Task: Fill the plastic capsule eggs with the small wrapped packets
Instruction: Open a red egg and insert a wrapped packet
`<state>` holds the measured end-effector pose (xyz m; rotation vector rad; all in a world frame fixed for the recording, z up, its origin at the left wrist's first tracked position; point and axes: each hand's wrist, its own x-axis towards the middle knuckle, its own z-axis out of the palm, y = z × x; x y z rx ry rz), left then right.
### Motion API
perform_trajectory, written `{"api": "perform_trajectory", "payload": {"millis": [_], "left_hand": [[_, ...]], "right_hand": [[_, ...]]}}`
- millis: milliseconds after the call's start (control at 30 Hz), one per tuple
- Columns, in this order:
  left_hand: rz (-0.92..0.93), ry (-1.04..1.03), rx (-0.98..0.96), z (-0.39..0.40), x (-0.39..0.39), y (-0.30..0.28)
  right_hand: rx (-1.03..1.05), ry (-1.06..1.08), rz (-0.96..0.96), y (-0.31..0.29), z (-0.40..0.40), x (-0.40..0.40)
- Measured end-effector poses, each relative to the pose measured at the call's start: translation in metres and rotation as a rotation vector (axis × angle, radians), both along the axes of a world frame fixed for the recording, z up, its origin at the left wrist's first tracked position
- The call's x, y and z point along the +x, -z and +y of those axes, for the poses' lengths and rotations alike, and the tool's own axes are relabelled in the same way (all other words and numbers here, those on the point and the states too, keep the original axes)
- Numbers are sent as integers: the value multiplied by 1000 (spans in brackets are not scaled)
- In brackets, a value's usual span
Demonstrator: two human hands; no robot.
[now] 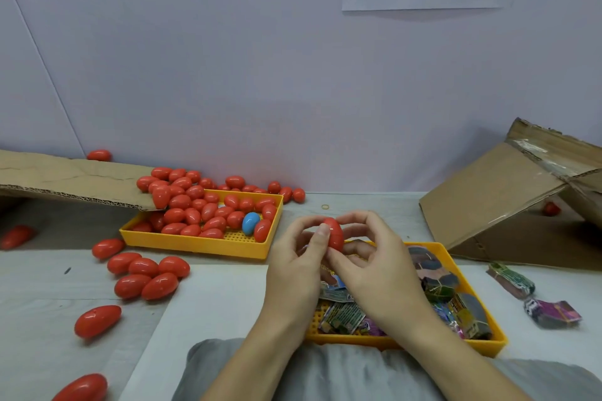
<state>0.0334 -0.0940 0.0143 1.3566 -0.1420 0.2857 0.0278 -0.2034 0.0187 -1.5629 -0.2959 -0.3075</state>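
Both hands hold one red egg (335, 234) upright above a yellow tray (482, 340) of wrapped packets (342, 319): left hand (293, 273) and right hand (379, 267) pinch it between fingertips. More red eggs (202, 211) fill another tray behind.

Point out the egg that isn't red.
The blue egg, lying in the far yellow tray near its right end; every other egg visible is red.

head-worn view, looking down, near table (228, 273)
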Motion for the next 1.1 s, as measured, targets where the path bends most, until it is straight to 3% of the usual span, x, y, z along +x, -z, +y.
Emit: {"api": "perform_trajectory", "payload": {"millis": [467, 667, 1100], "left_hand": [[2, 53, -52, 2, 0, 2], [-34, 61, -58, 2, -3, 0], [-16, 104, -105, 4, -3, 0]], "right_hand": [[6, 10, -85, 3, -3, 1], [-160, 50, -140, 1, -6, 3], [-289, 164, -224, 2, -6, 2]]}}
